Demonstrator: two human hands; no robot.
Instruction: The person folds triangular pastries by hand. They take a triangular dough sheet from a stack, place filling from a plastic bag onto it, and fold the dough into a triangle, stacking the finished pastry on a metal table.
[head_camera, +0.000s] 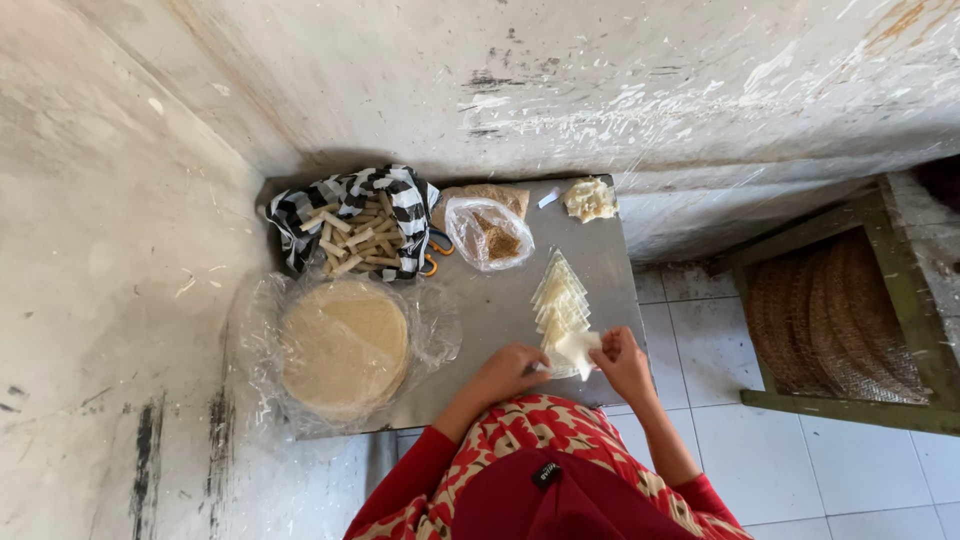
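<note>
Steel tabletop: I see a grey metal table (480, 310), smooth and dull, pushed into a corner of scuffed whitewashed wall.
Left hand: my left hand (512, 368) is curled, fingertips pinching the near edge of a thin pale wrapper piece (577, 350).
Right hand: my right hand (622, 362) is closed on the same piece from the other side, so it sits between both hands at the table's near right edge.
Cut wrappers: a fanned row of triangular pale sheets (560, 295) runs away from the hands, overlapping like tiles.
Round stack: a flat disc pile of round wrappers (344, 346) lies on crinkled clear plastic (435, 335), left of the hands, well apart.
Striped bag: a black-and-white plastic bag (400, 200) holds short beige sticks (355, 238).
Clear bag: a knotted clear bag (488, 235) holds brown crumbs.
Far corner: a lumpy pale mound (589, 199) sits there.
Open room: bare metal between disc and triangles; white floor tiles (760, 440) to the right, a green-framed woven seat (840, 320) beyond.
</note>
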